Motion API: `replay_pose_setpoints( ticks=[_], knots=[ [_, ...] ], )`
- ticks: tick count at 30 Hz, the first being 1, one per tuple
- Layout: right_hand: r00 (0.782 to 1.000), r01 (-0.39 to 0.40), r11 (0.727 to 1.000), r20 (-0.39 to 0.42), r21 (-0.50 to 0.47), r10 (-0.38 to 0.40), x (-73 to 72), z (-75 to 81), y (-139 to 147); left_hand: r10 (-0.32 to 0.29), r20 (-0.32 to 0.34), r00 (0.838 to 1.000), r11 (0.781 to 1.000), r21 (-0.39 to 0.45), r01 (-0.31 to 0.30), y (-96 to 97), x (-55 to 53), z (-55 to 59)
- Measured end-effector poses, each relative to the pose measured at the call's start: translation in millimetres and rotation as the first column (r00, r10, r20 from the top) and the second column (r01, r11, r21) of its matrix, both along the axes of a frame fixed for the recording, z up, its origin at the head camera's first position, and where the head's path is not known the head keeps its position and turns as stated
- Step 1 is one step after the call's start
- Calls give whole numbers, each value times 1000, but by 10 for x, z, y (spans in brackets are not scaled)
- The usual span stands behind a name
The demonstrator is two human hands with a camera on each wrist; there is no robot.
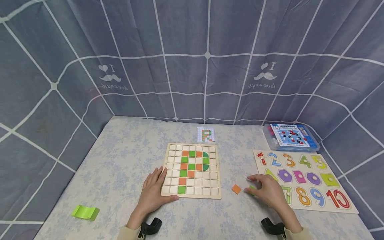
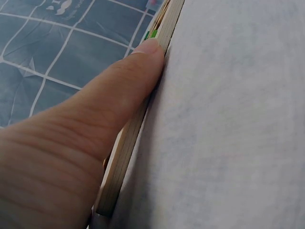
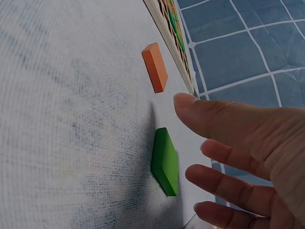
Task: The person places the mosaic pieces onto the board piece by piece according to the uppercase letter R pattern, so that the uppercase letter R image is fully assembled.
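A wooden grid board (image 1: pixel 216 191) lies on the cloth, with orange and green tiles forming a letter P. My left hand (image 1: pixel 154 191) rests at its lower left corner, fingers extended along the left side. In the left wrist view its thumb (image 2: pixel 128 76) lies along the board's near edge. Over a loose green square tile (image 3: pixel 164 162) hovers my right hand (image 1: pixel 267 190), its thumb and fingers spread apart and clear of the tile in the right wrist view. An orange square tile (image 1: pixel 236 189) lies between that hand and the board.
Behind the board sits a small pattern card (image 1: pixel 205 134). To the right lies a number-and-shape puzzle board (image 1: pixel 324 206), with a plastic box (image 1: pixel 291 137) behind it. A bright green curved piece (image 1: pixel 85 212) lies at the far left. Grey checked curtains (image 1: pixel 192 76) surround the table.
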State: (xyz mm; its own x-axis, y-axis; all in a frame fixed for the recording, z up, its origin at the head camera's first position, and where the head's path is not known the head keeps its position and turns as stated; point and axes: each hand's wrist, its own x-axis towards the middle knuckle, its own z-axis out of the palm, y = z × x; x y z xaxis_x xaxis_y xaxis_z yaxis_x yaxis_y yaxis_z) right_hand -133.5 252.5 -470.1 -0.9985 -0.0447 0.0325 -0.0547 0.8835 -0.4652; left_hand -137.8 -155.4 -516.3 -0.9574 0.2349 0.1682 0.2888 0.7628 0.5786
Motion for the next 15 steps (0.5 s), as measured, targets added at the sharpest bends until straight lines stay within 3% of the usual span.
replay_pose_setpoints(
  ticks=[15],
  knots=[
    [999,-4,999,39,37,2,32,2,30,-2,-6,1000,1000,3,2,-1,3,-1]
  ],
)
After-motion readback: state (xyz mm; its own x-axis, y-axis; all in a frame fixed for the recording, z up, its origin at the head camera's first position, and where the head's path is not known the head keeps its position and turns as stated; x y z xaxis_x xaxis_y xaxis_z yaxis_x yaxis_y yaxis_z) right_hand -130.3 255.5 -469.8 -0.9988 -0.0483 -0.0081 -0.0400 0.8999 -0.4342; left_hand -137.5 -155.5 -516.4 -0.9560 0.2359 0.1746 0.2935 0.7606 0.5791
